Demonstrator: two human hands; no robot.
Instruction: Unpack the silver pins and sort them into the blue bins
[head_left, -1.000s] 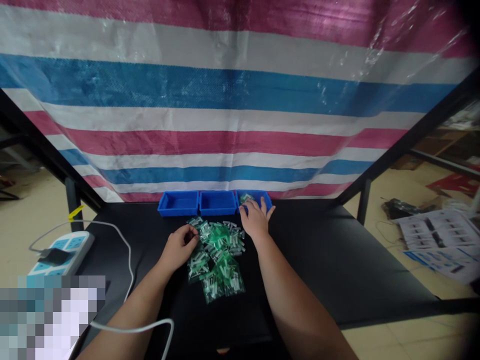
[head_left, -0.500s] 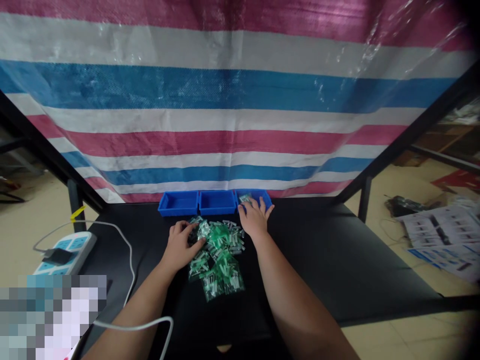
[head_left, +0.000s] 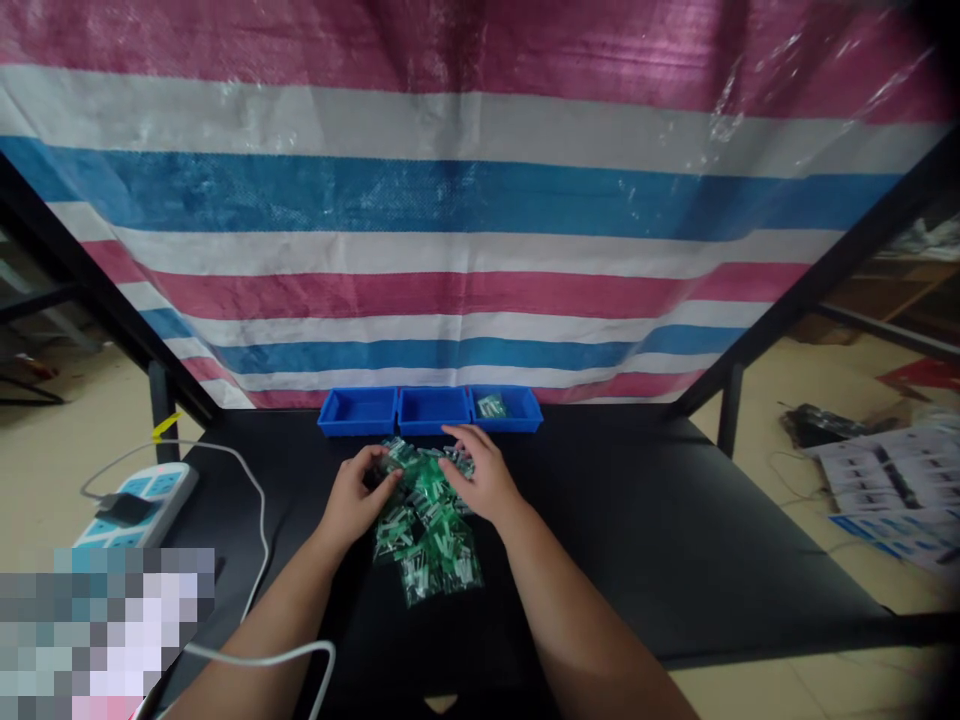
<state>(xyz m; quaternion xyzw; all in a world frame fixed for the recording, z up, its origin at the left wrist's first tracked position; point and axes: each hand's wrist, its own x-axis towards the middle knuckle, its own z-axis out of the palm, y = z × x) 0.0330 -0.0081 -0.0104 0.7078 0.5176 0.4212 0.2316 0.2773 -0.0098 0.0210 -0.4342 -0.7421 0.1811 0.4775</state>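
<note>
Several small clear-and-green bags (head_left: 442,540) with pale pieces inside lie heaped on the black table (head_left: 615,520). My left hand (head_left: 360,490) rests at the heap's left edge, thumb and fingers apart around a bag; no firm hold shows. Over the upper right of the heap is my right hand (head_left: 484,475), fingers spread, nothing seen in it. Behind the heap stand three blue bins in a row. One small bag (head_left: 491,405) lies in the right bin (head_left: 529,410); the middle bin (head_left: 433,408) and left bin (head_left: 360,408) show bare bottoms.
A power strip (head_left: 161,500) with a black plug lies at the left, and a white cable (head_left: 261,500) loops across the table's left side. A striped sheet (head_left: 465,200) hangs behind the bins between black frame bars. Papers (head_left: 885,480) lie on the floor at right.
My right hand has come back from the right bin to the heap, leaving the small bag in view there. My left hand stays by the heap. The view has shifted slightly.
</note>
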